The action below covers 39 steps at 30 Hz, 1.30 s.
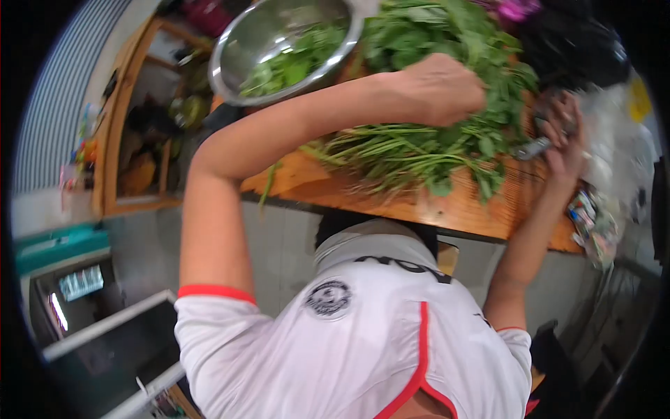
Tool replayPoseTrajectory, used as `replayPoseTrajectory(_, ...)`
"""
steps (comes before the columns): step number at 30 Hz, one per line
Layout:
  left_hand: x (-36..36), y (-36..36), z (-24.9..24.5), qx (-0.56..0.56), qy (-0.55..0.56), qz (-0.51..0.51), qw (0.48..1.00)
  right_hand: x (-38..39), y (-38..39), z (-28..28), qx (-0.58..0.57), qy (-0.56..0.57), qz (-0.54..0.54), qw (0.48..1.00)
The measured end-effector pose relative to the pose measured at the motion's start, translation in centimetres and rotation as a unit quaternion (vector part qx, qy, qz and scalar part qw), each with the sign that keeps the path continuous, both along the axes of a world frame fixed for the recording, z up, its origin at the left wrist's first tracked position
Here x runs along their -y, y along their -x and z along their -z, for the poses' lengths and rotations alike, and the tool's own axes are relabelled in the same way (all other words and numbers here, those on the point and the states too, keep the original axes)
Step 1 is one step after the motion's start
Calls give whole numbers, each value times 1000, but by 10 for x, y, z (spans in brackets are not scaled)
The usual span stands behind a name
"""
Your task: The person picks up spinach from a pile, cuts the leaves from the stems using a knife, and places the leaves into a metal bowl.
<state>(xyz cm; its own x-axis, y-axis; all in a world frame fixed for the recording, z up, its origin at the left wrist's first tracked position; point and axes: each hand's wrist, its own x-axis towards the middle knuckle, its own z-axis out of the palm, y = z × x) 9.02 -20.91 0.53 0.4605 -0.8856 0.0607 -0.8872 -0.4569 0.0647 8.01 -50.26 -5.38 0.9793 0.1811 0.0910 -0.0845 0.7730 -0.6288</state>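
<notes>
My left hand is closed in a fist over a heap of leafy greens, my forearm stretched across in front of a steel bowl. Its fingertips are turned away, so what they grip is hidden. Long thin stems spread below the fist toward the near table edge. At the right end of the greens, my right hand has its fingers curled around a grey handle-like object, one end of which sticks out to the left. Blur hides the rest of that object.
The steel bowl holds loose green leaves at the back left of the wooden table. A black plastic bag and clear plastic lie at the right. A wood-framed cabinet stands left.
</notes>
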Motion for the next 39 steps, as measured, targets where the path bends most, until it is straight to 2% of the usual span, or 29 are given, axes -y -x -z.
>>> replayPoseTrajectory(1,2,-1,2,-3,13,-16,1000,-4,1,-3,17,-32,-40,999)
replayPoseTrajectory(2,0,-3,2,-6,23,-34,999,-7,5,-8,3,-3,-6,1000)
replayPoseTrajectory(4,-4,-5,-3,-46,77,-53,995,-9,5,-10,1,-18,-23,1000)
replayPoseTrajectory(13,-20,-13,-30,-212,87,-128,965,-13,8,-14,-17,-12,18,1000)
replayPoseTrajectory(16,-32,-12,-44,-314,153,-153,924,-17,10,-17,-36,-8,27,999)
replayPoseTrajectory(20,-68,-15,-61,-460,279,-193,821,-16,7,-16,-40,-18,26,999)
replayPoseTrajectory(25,-113,-6,-65,-482,503,-228,680,-27,9,-19,-42,66,92,993)
replayPoseTrajectory(29,-135,7,-46,-529,567,-202,598,-43,9,-22,-25,174,121,977)
replayPoseTrajectory(37,-142,43,-21,-539,608,-236,533,-84,19,-55,6,289,106,951)
replayPoseTrajectory(39,-143,50,-15,-538,605,-237,537,-96,24,-61,21,279,65,958)
